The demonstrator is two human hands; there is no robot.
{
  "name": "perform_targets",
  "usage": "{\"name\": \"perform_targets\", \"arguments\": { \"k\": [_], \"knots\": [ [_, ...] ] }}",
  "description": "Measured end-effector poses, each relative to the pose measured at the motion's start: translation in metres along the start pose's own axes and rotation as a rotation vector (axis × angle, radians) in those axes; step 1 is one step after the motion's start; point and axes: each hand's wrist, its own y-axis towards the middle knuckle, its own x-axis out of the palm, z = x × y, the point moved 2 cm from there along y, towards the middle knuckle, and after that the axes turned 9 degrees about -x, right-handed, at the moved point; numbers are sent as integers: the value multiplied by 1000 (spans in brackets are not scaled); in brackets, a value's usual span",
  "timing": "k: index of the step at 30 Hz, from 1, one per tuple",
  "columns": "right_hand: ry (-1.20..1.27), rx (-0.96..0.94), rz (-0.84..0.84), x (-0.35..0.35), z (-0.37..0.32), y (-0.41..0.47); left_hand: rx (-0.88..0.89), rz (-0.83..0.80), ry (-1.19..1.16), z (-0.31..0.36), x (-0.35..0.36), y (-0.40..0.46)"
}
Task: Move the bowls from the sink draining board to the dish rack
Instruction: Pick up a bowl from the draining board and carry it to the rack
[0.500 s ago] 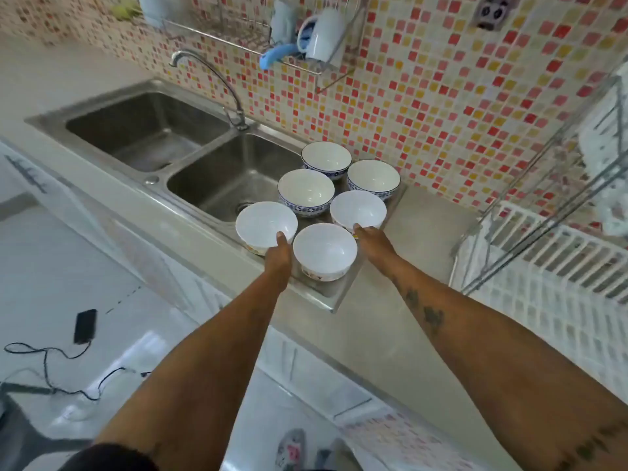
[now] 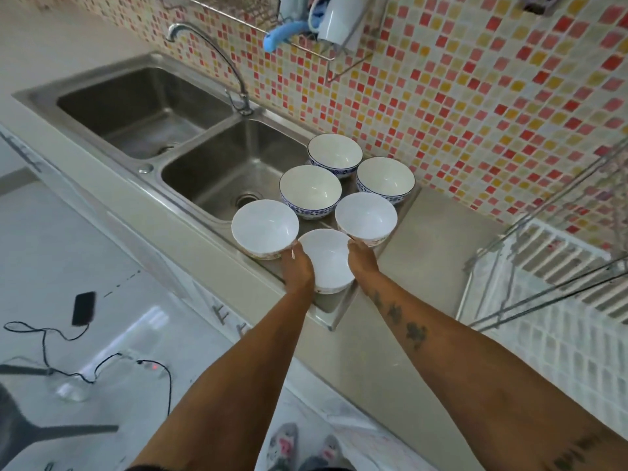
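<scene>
Several white bowls stand on the steel draining board (image 2: 331,316) right of the sink. The nearest bowl (image 2: 328,258) is clasped between both hands: my left hand (image 2: 297,268) presses its left side and my right hand (image 2: 363,258) its right side. Behind it sit a plain bowl (image 2: 265,227) at the left and another plain bowl (image 2: 366,215) at the right. Three blue-patterned bowls, among them one bowl (image 2: 310,190) in the middle, stand further back near the wall. The white dish rack (image 2: 557,300) with a metal frame is at the right on the counter.
A double steel sink (image 2: 210,168) with a curved tap (image 2: 207,49) lies to the left. A wire wall shelf (image 2: 339,45) holding a cup hangs above. The grey counter (image 2: 421,266) separates draining board and rack. A phone (image 2: 83,307) and cables lie on the floor.
Both hands have closed in on the sides of the nearest bowl; the view has shifted slightly closer to the counter.
</scene>
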Motion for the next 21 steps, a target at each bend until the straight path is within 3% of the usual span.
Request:
{"name": "perform_targets", "arguments": {
  "k": [5, 10, 15, 21],
  "knots": [
    [219, 78, 61, -9, -13, -16, -68, 47, -63, 10, -2, -16],
    [449, -15, 50, -50, -76, -56, 76, 17, -220, 69, -1, -74],
    [569, -341, 102, -124, -142, -135, 264, -219, -290, 147, 0, -173],
    [654, -610, 163, -212, -179, -228, 386, -524, -304, 185, 9, -282]
  ]
}}
